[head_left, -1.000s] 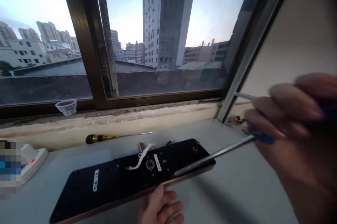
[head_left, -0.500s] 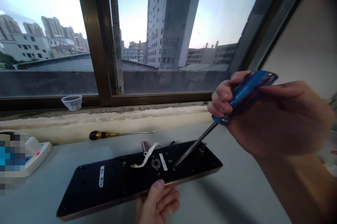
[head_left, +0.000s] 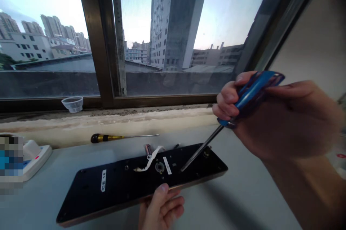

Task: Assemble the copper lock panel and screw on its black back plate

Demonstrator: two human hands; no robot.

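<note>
the right hand [head_left: 273, 118] had its fingers wrapped tight round a blue screwdriver [head_left: 243, 102], tip down on the black lock panel [head_left: 121, 183]. the left hand [head_left: 160, 210] pinched the panel's near edge, thumb on top, fingers curled beneath.

Long panel [head_left: 127, 186]: matt black face, smooth, with a coppery metallic edge and small white paper-like labels. Screwdriver [head_left: 232, 114] in the right hand [head_left: 281, 122]: translucent blue glossy plastic handle, bright steel shank. Second screwdriver [head_left: 119, 137]: glossy black-and-amber plastic handle, thin metal shank. Table [head_left: 243, 201]: smooth, pale grey, faint sheen. Sill [head_left: 108, 123]: rough, gritty, cream-coloured masonry. Cup [head_left: 72, 104]: clear thin plastic. Window frame [head_left: 94, 42]: dark bronze metal, satin finish.
</note>
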